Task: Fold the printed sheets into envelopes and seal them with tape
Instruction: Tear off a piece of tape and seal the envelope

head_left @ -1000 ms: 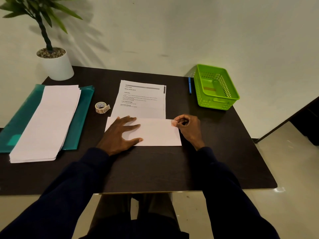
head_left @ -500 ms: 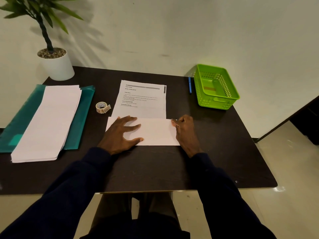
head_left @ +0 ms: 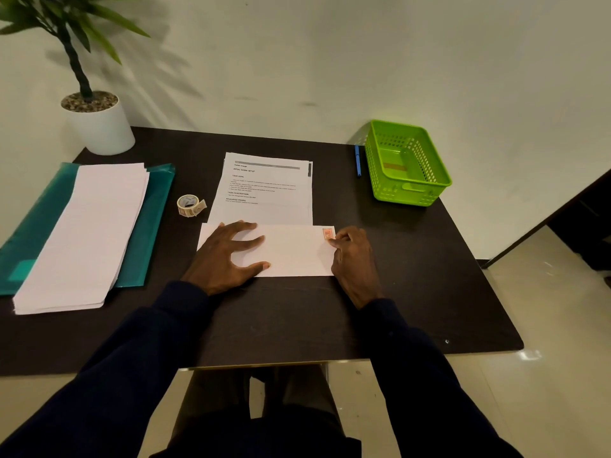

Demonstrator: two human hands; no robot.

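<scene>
A white envelope lies flat on the dark table in front of me. My left hand rests flat on its left half with the fingers spread. My right hand sits at its right end, fingers curled, fingertips just below a small orange piece of tape stuck at the top right corner. Behind the envelope lie printed sheets. A small roll of tape stands to their left.
A thick stack of white paper lies on a teal folder at the left. A green basket and a blue pen are at the back right. A potted plant stands in the back left corner.
My right hand brought the piece of tape onto the envelope's top right corner, pressed over it, then drew back so the tape shows. My left hand stayed put.
</scene>
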